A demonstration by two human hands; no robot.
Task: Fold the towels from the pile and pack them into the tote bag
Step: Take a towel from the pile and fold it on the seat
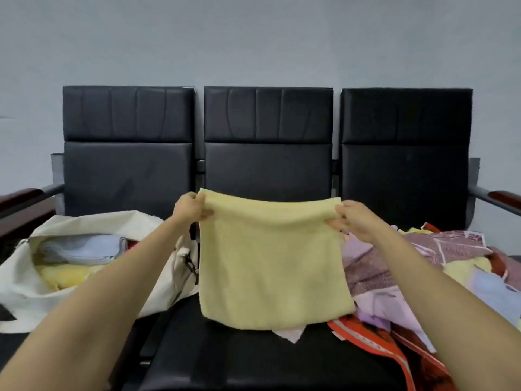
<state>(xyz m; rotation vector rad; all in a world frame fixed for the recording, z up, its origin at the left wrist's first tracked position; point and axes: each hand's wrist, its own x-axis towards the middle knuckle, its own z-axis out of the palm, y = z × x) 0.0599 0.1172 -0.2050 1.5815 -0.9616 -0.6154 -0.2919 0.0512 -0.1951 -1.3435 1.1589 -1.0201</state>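
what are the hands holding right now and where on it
A pale yellow towel, hanging spread open: the left hand pinches its top left corner, the right hand its top right corner.

The tote bag (25, 289) lies open on the left end of the row of seats (225, 362). Folded towels (81, 249) sit inside it, maybe three, though that is hard to count. The pile (439, 266) lies on the right end and spills toward the middle. Between the bag and the pile, a towel (270, 266) hangs above the middle. The left hand (191, 211) is at its top left corner and the right hand (355, 221) is at its top right corner. The backrests (267, 153) stand behind, and the wall (253, 38) is behind them.
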